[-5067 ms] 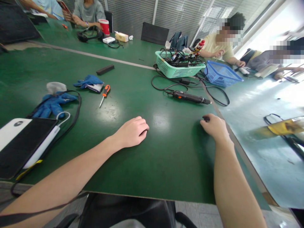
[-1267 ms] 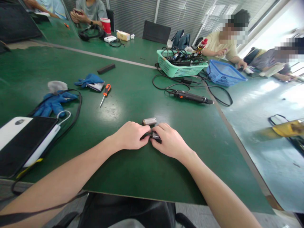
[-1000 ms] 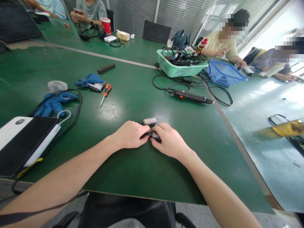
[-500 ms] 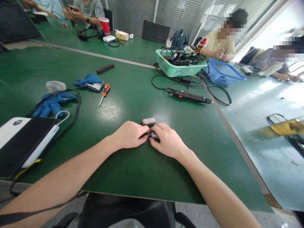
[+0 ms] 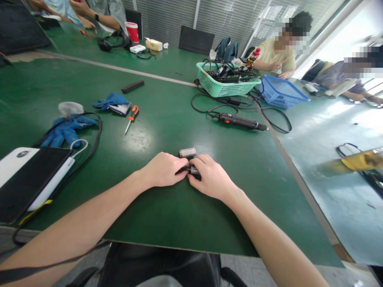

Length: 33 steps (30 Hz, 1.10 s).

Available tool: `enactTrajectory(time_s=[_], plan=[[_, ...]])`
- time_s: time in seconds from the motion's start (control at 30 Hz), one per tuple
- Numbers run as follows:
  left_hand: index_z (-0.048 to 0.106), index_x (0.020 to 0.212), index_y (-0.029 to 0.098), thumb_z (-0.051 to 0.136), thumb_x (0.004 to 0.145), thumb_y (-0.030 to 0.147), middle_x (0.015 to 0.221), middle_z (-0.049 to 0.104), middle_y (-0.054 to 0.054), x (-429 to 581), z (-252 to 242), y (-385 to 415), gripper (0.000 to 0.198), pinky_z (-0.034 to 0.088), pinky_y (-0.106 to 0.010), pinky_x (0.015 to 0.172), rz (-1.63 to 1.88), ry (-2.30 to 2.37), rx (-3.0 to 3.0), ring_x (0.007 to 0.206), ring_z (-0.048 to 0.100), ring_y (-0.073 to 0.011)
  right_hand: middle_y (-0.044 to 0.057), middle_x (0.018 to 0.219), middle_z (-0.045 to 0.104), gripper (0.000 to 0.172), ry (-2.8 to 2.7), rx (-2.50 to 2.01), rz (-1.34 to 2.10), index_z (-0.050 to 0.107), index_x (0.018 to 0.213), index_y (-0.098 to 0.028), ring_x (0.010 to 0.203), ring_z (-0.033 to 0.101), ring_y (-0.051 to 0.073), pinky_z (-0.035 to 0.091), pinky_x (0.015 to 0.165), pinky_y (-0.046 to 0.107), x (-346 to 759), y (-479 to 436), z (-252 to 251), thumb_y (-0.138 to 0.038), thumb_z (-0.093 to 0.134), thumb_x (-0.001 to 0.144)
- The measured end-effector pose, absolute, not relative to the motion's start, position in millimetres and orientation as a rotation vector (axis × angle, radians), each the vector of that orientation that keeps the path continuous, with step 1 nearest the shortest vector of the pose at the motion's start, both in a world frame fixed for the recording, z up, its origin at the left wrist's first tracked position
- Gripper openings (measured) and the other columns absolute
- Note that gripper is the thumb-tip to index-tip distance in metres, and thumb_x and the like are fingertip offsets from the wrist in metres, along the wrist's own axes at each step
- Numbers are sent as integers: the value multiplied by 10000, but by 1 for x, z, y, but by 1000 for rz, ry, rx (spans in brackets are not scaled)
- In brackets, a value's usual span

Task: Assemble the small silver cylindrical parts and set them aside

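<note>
My left hand (image 5: 166, 170) and my right hand (image 5: 211, 177) meet low over the green table, fingertips almost touching. Between them is a small dark metal cylindrical part (image 5: 194, 170), pinched by both hands. My right fingers wrap its right end; the left thumb and fingers close on a black piece (image 5: 181, 170) at its left end. Most of what I hold is covered by my fingers, so its kind does not show. Just beyond my fingertips a silver metal cylinder (image 5: 187, 152) lies on its side on the table.
An orange-handled screwdriver (image 5: 132, 115) and blue gloves (image 5: 66, 130) lie to the left, near a black-and-white device (image 5: 26, 179). A corded electric screwdriver (image 5: 239, 121) rests ahead right, before a green basket (image 5: 227, 88) of cables and a blue basket (image 5: 283, 95). Other people sit around the table.
My hands and the part between them stay almost in place. At the far left, a co-worker's arms have shifted, one hand now lowered towards the table.
</note>
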State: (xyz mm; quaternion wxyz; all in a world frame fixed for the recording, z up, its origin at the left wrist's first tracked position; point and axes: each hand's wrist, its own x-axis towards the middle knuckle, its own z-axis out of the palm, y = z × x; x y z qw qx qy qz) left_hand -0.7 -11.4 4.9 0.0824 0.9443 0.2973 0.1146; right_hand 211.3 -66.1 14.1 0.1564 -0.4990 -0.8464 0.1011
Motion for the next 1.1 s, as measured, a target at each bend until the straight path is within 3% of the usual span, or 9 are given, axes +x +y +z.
enactTrajectory(time_s=[1.1], plan=[[688,992,229,557,937,289,829,735,-22,-2,5,-10,154,438,-299,606,314,835,2810,739,712,-226,79,964,644,55,-2299,-1528,218,609,954,-218,948,587,257,491,825,368,203,-69,6,-248,589,913]])
